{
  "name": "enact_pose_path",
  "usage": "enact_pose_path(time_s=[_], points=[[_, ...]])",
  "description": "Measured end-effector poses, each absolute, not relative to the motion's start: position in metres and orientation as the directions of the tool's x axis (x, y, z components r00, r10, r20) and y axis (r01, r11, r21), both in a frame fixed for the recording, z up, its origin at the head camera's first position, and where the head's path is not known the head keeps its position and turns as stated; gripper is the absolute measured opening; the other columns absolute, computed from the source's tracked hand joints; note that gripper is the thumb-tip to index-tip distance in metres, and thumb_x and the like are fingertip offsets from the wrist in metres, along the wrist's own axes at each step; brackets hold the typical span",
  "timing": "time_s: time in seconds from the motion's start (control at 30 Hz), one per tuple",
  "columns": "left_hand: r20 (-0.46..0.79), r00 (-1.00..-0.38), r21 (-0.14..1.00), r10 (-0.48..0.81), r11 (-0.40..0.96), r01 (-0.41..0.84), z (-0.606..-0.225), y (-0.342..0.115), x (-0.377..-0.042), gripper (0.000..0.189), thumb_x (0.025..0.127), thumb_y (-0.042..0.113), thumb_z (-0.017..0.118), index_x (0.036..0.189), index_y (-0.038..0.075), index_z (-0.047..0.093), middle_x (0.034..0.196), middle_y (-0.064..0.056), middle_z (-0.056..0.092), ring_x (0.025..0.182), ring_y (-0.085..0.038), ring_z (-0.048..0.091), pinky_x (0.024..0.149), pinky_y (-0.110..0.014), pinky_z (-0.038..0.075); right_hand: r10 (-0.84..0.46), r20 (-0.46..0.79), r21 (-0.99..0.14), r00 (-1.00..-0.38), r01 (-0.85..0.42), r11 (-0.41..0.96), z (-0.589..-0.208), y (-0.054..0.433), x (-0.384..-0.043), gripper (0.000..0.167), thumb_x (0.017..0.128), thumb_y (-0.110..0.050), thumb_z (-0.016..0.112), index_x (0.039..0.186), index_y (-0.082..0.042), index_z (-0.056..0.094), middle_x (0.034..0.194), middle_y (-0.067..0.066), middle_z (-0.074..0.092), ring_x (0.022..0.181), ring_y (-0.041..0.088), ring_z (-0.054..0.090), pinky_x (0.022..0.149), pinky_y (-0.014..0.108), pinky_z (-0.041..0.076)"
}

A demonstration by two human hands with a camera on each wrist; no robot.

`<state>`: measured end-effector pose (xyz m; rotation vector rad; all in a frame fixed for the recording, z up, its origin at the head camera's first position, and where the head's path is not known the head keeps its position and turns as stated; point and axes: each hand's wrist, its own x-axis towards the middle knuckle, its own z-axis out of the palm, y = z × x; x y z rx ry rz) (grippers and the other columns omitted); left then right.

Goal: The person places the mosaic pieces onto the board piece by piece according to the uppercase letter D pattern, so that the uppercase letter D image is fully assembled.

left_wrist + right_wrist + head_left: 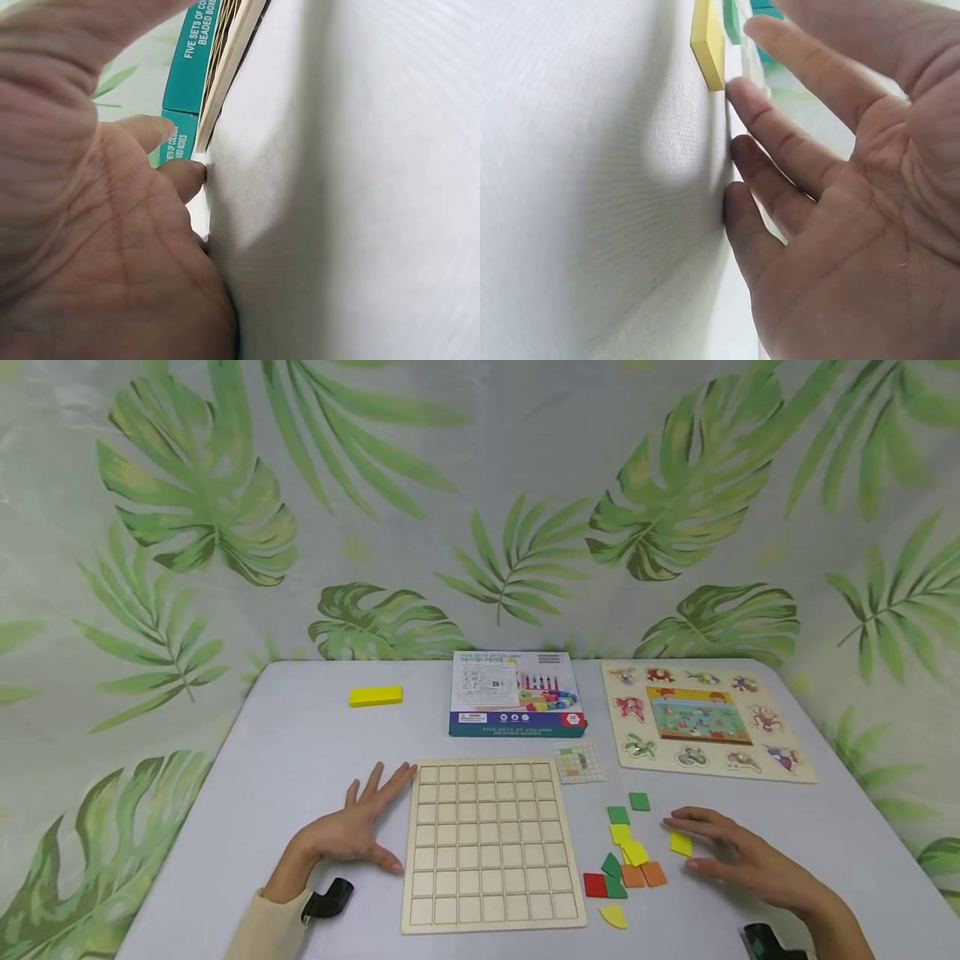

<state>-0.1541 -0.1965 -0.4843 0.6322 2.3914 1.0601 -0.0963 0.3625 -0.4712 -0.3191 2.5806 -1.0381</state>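
A wooden grid board [447, 835] of small square cells lies on the white table. My left hand [356, 831] spreads its fingers along the board's left edge, with the thumb and forefinger tips right at the rim. To the board's right my right hand [757, 860] rests low, fingers extended, around a yellow square tile [681, 843]. In the right wrist view that yellow tile [708, 49] lies past the fingertips, not gripped. Between board and hand are a red square [595, 885], orange squares [654, 873], green squares [639, 802], a yellow quarter-circle [613, 917] and other tiles.
A small pattern card [592, 762] lies by the board's upper right corner. Behind stand a beaded-boxes game box [517, 725], a yellow block [376, 696] at left and a wooden sea-animal puzzle [630, 681] at right. A leaf-patterned cloth [525, 468] hangs behind the table.
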Motion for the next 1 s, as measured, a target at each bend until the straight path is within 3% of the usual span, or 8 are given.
enact_pose_path(time_s=[0.17,0.27,0.37,0.43,0.77,0.9,1.0], points=[[-0.214,-0.801,0.771,0.559,0.601,0.213,-0.484,-0.197,-0.154,0.139,0.059,0.032,0.096,0.163,0.018,0.004,0.170,-0.011,-0.002,0.151,-0.041,-0.026,0.112,-0.068,-0.022,-0.325,-0.202,-0.682,-0.924,-0.105,0.724,-0.475,0.363,-0.097,0.045,0.089,-0.037,0.074,0.132,-0.029,0.066,0.141,0.006,0.054,0.115,-0.020,0.032,0.102,0.068,0.041],[-0.210,-0.796,0.780,0.568,0.588,0.214,-0.483,-0.197,-0.153,0.139,0.060,0.031,0.096,0.163,0.015,0.003,0.170,-0.012,-0.003,0.150,-0.042,-0.027,0.111,-0.068,-0.023,-0.341,-0.158,-0.656,-0.927,-0.160,0.738,-0.478,0.365,-0.095,0.043,0.088,-0.037,0.074,0.130,-0.031,0.067,0.135,0.000,0.057,0.115,-0.017,0.035,0.103,0.044,0.047],[-0.205,-0.794,0.785,0.573,0.580,0.216,-0.481,-0.196,-0.151,0.140,0.059,0.029,0.096,0.163,0.014,0.003,0.170,-0.013,-0.003,0.149,-0.043,-0.028,0.110,-0.069,-0.023,-0.366,-0.089,-0.633,-0.926,-0.231,0.739,-0.481,0.367,-0.094,0.042,0.087,-0.035,0.075,0.129,-0.030,0.068,0.130,-0.005,0.058,0.116,-0.014,0.037,0.094,0.020,0.043],[-0.202,-0.796,0.784,0.571,0.581,0.219,-0.480,-0.195,-0.151,0.140,0.059,0.029,0.096,0.163,0.014,0.003,0.170,-0.013,-0.003,0.149,-0.043,-0.027,0.110,-0.069,-0.023,-0.382,-0.048,-0.631,-0.923,-0.269,0.728,-0.483,0.368,-0.094,0.041,0.087,-0.033,0.076,0.128,-0.030,0.069,0.128,-0.006,0.059,0.117,-0.013,0.037,0.092,0.014,0.039],[-0.199,-0.796,0.785,0.572,0.580,0.220,-0.478,-0.195,-0.151,0.139,0.060,0.028,0.096,0.162,0.013,0.003,0.169,-0.015,-0.003,0.149,-0.044,-0.027,0.110,-0.069,-0.024,-0.402,-0.017,-0.680,-0.915,-0.285,0.675,-0.488,0.364,-0.093,0.029,0.090,-0.022,0.073,0.117,-0.030,0.075,0.126,-0.003,0.057,0.117,-0.012,0.033,0.091,0.008,0.026],[-0.201,-0.797,0.788,0.570,0.577,0.215,-0.480,-0.194,-0.152,0.140,0.060,0.028,0.096,0.162,0.012,0.003,0.169,-0.017,-0.002,0.149,-0.044,-0.027,0.110,-0.069,-0.024,-0.390,-0.029,-0.670,-0.920,-0.272,0.691,-0.488,0.363,-0.092,0.027,0.090,-0.022,0.073,0.115,-0.032,0.076,0.125,-0.004,0.057,0.116,-0.010,0.033,0.091,0.014,0.028],[-0.209,-0.799,0.780,0.564,0.588,0.211,-0.481,-0.193,-0.152,0.140,0.058,0.029,0.096,0.163,0.014,0.003,0.169,-0.016,-0.002,0.149,-0.043,-0.027,0.110,-0.069,-0.023,-0.390,-0.037,-0.674,-0.920,-0.265,0.689,-0.487,0.362,-0.091,0.027,0.090,-0.021,0.073,0.115,-0.032,0.076,0.126,-0.003,0.056,0.116,-0.008,0.033,0.093,0.025,0.031]])
